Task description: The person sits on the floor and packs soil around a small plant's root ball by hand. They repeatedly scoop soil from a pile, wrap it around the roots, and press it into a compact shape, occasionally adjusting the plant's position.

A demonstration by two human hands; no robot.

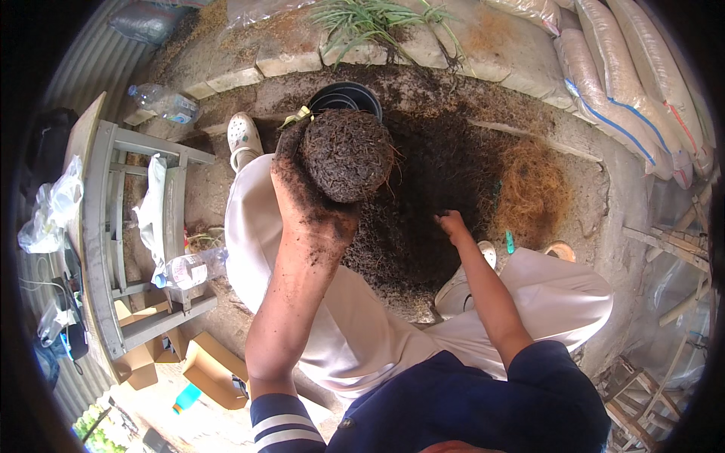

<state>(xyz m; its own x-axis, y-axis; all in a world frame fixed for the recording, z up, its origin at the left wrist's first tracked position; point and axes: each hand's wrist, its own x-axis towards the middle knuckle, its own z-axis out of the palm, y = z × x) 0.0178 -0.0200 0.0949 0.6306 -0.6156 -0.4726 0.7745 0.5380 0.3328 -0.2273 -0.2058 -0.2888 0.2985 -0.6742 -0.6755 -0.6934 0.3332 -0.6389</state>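
Observation:
My left hand [297, 184], smeared with dark soil, holds a rounded ball of soil and roots [348, 156] up toward the camera. Fine brown fibres stick out of the ball's right side, and its underside is hidden. A yellowish leaf [297, 116] shows by the fingertips. Just beyond the ball, black plastic pots [371, 97] are partly covered by it. Lower and to the right, my right hand [451, 225] is over the heap of dark soil [422, 181], fingers partly curled; whether they grasp anything is unclear.
Brown coconut-like fibre [535, 184] lies right of the soil, near a small green object [510, 242]. Long-leaved plants [368, 22] rest on the block ledge [289, 61]. Filled sacks [606, 107] are stacked at right. A metal-framed table [107, 226] and plastic bottle [192, 269] are left.

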